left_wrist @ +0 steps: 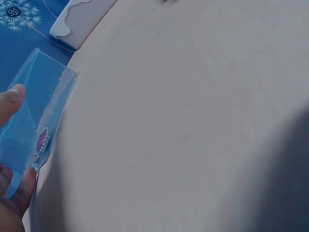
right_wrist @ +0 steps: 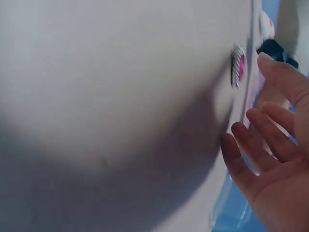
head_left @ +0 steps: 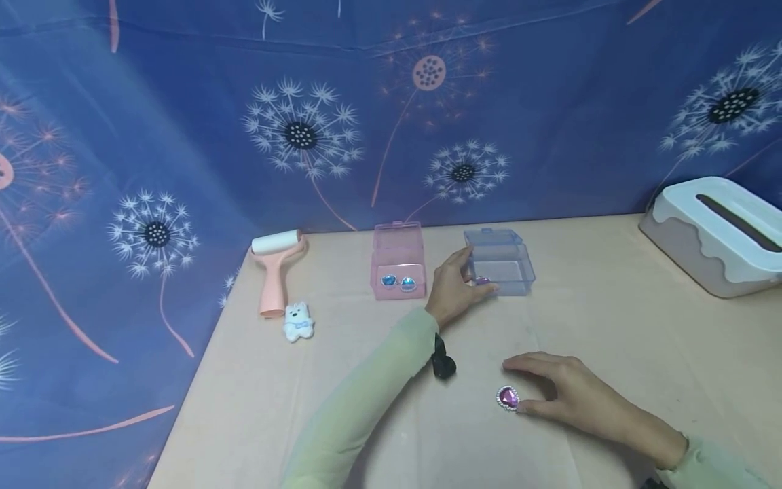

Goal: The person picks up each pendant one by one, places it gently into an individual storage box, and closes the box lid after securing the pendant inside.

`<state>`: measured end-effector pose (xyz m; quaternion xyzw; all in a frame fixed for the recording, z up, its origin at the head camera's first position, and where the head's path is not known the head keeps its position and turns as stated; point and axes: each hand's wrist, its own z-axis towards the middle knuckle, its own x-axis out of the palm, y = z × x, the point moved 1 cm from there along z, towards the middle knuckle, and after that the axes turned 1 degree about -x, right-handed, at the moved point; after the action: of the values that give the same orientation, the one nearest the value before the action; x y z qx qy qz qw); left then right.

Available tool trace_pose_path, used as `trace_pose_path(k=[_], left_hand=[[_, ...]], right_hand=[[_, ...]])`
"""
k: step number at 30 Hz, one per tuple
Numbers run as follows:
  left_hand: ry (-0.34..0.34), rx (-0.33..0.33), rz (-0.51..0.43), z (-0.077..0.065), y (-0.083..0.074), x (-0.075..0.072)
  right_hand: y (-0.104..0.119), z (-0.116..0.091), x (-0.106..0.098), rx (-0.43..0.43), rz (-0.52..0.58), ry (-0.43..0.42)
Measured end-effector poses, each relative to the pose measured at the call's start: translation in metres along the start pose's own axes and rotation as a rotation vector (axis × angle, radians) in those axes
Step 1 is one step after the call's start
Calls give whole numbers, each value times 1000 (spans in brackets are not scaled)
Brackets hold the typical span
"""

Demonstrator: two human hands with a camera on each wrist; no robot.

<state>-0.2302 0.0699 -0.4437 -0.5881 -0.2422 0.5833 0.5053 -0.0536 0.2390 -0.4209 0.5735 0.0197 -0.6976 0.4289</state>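
My left hand (head_left: 453, 288) holds a clear blue plastic box (head_left: 512, 272) by its left side, thumb at the front and fingers at the back. Its hinged lid stands raised. Inside the box, close to my hand, lies a pink gem with a beaded silver rim (left_wrist: 43, 140). Another pink gem with a beaded rim (head_left: 508, 398) lies on the table. Beside it is my right hand (head_left: 577, 394), fingers spread and thumb tip right at the gem's edge in the head view. In the right wrist view, nothing sits between the fingers (right_wrist: 260, 140).
Left of the blue box stands an open pink box (head_left: 398, 255) with two blue gems (head_left: 398, 282) in it. Farther left are a pink-handled roller (head_left: 273, 272) and a small white bear figure (head_left: 298, 322). A tissue box (head_left: 715, 238) stands at the back right, before a blue dandelion-print cloth (head_left: 366, 102).
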Motion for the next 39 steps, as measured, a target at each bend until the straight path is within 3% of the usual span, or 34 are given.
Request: trace_pose_path(k=[6,16,29,34,39], left_hand=[[-2,-1,30,0,0,-1],[3,17,-18,0,0,0],[-2,30,-26,0,2,0],[-3,23,-31,0,3,0],[-13,30,9,0,2,0]], right_hand=[[3,-5,11,-73,14,4],[1,-4,14,-166,23,-1],[1,0,20,-182,41,-75],[-4,12,8,-158,46,-81],[-15,40,-21,-74,-18,-135]])
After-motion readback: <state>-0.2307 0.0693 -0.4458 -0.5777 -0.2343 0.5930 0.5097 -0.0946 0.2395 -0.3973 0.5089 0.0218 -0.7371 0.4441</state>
